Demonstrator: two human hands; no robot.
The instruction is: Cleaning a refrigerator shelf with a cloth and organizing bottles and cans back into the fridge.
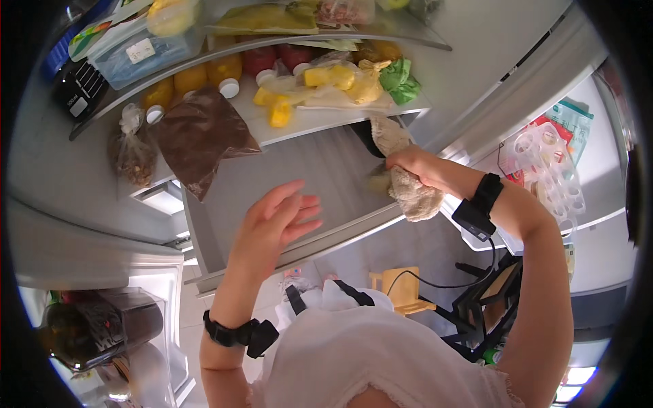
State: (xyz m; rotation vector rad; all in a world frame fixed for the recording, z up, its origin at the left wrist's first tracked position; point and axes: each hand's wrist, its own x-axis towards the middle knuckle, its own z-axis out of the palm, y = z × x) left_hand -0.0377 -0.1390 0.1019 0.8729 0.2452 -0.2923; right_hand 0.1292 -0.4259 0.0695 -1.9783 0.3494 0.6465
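Note:
In the head view, my right hand [414, 162] grips a beige fluffy cloth [416, 196] at the right side of a pulled-out refrigerator drawer [301, 173]. Part of the cloth rises above the hand, beside a dark patch by the drawer's back corner; what that patch is I cannot tell. My left hand [278, 219] hovers over the drawer's front left part, fingers apart, holding nothing. A plastic bag of dark brown contents [204, 135] lies on the shelf above and hangs over the drawer's left edge.
The shelf [347, 121] behind bears bottles with white caps, yellow packets [329, 77] and a green bag [400, 81]. A knotted bag [133, 153] sits at left. Open doors flank me, with a large dark bottle [86, 329] and egg trays [548, 163]. A yellow chair [405, 288] stands below.

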